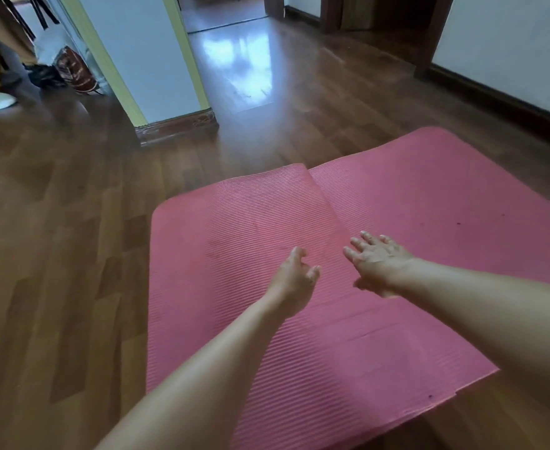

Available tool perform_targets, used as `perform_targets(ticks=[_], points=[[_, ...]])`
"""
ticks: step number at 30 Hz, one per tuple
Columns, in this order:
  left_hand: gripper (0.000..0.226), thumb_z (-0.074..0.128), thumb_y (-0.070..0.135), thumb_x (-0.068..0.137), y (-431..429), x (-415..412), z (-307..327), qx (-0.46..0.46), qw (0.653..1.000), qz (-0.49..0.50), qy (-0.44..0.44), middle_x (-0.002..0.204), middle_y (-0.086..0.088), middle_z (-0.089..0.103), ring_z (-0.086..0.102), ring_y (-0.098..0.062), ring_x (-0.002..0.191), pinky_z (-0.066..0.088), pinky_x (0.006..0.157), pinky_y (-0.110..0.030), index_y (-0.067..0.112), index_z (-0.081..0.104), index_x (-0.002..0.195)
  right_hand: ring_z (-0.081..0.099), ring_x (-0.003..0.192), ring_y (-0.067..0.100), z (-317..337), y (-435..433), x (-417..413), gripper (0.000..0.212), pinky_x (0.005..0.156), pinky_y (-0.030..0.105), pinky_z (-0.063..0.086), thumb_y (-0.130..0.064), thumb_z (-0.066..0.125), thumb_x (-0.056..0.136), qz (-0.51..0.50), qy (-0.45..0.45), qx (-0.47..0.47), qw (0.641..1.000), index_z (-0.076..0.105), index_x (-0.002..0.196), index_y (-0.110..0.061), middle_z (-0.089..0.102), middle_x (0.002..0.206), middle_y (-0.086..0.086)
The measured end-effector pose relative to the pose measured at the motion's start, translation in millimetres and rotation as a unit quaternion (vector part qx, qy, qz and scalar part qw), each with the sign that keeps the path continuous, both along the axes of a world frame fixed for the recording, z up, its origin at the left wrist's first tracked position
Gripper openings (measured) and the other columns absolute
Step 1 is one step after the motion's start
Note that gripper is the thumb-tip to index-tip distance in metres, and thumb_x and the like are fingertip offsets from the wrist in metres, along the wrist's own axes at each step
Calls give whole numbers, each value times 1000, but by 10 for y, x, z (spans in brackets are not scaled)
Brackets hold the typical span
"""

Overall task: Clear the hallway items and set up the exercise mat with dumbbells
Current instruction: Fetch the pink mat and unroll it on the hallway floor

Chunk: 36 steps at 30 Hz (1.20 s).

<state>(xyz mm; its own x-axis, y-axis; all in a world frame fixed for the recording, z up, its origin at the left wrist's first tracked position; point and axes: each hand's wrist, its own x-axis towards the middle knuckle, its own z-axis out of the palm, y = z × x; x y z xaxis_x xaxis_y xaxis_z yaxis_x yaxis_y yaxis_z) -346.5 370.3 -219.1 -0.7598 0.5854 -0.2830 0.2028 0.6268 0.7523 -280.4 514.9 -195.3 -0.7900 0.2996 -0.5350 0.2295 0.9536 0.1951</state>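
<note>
A pink ribbed exercise mat (pixel 234 228) lies on the wooden floor, with one flap folded over the rest along a crease near its middle. My left hand (pixel 294 277) hovers over the mat with fingers loosely curled and holds nothing. Just to its right, my right hand (pixel 377 259) is spread flat, palm down, over the mat near the crease, empty. No dumbbells are in view.
A white wall corner with a brown baseboard (pixel 176 126) stands beyond the mat. Bags and dark items (pixel 72 71) sit on the floor at the upper left. A white wall with dark skirting (pixel 510 102) runs along the right. A hallway (pixel 244 60) opens ahead.
</note>
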Motion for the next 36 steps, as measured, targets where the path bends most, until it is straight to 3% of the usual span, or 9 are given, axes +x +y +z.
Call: perform_targets(ticks=[3, 7, 13, 18, 26, 29, 32, 34, 36], points=[[49, 49, 22, 93, -100, 58, -150, -86, 994, -54, 29, 112, -13, 63, 59, -32, 105, 45, 90, -38, 10, 34, 137, -8, 148, 23, -112, -136, 10, 76, 120, 41, 4, -42, 47, 96, 2, -7, -40, 999, 3, 153, -19, -3, 161, 3], [56, 45, 22, 93, -201, 102, -385, -166, 980, -107, 26, 134, -20, 51, 53, -36, 117, 41, 96, -41, 5, 23, 142, -6, 148, 23, -221, -264, -19, 76, 120, 41, 7, -42, 48, 96, 19, -16, -75, 997, 3, 153, -20, -1, 161, 3], [70, 52, 28, 92, -130, 123, -653, -203, 964, -174, 9, 141, -14, 48, 50, -31, 125, 40, 103, -39, 14, 11, 147, -5, 148, 22, -318, -244, -79, 75, 120, 41, 8, -42, 48, 95, 13, -10, -103, 995, 5, 153, -19, 1, 161, 3], [94, 72, 23, 80, 19, 33, -783, -297, 912, -272, 74, 161, 0, 3, 8, -19, 148, 24, 117, -39, 36, 10, 150, -5, 148, 22, -425, -103, -59, 75, 120, 41, 8, -41, 48, 96, -2, -16, -112, 994, 5, 153, -17, 2, 161, 4], [88, 65, 23, 87, 526, -181, -892, -313, 922, -204, 103, 161, 5, -1, -3, -19, 148, 24, 114, -41, 36, 4, 150, -1, 148, 22, -594, 225, -73, 74, 119, 40, 9, -42, 48, 95, -39, 7, -117, 992, 9, 152, -17, 6, 161, 5], [79, 56, 24, 93, 650, -249, -932, -308, 931, -158, 116, 160, 6, -4, -8, -24, 148, 14, 118, -43, 34, 2, 151, -2, 148, 23, -645, 299, -66, 72, 119, 40, 8, -42, 47, 96, -64, 15, -125, 990, 9, 152, -17, 4, 161, 5], [67, 41, 19, 99, 725, -257, -966, -335, 909, -140, 206, 160, 2, -7, -11, -29, 146, 0, 119, -48, 29, 0, 151, -2, 148, 24, -707, 372, -20, 72, 120, 40, 7, -41, 46, 96, -88, 15, -126, 988, 8, 152, -17, 2, 161, 5], [68, 37, 9, 98, 750, -236, -970, -347, 889, -147, 259, 160, -1, -8, -9, -31, 146, 0, 119, -50, 25, -2, 151, -4, 148, 25, -747, 419, 11, 73, 120, 41, 5, -41, 46, 97, -106, 16, -128, 986, 6, 152, -17, -1, 161, 6], [70, 38, 4, 96, 764, -224, -968, -345, 892, -143, 254, 160, -3, -3, -3, -30, 147, 1, 119, -51, 21, 0, 151, -7, 147, 28, -784, 469, 26, 73, 120, 42, 3, -40, 45, 97, -130, 22, -134, 982, 3, 153, -18, -5, 160, 7]])
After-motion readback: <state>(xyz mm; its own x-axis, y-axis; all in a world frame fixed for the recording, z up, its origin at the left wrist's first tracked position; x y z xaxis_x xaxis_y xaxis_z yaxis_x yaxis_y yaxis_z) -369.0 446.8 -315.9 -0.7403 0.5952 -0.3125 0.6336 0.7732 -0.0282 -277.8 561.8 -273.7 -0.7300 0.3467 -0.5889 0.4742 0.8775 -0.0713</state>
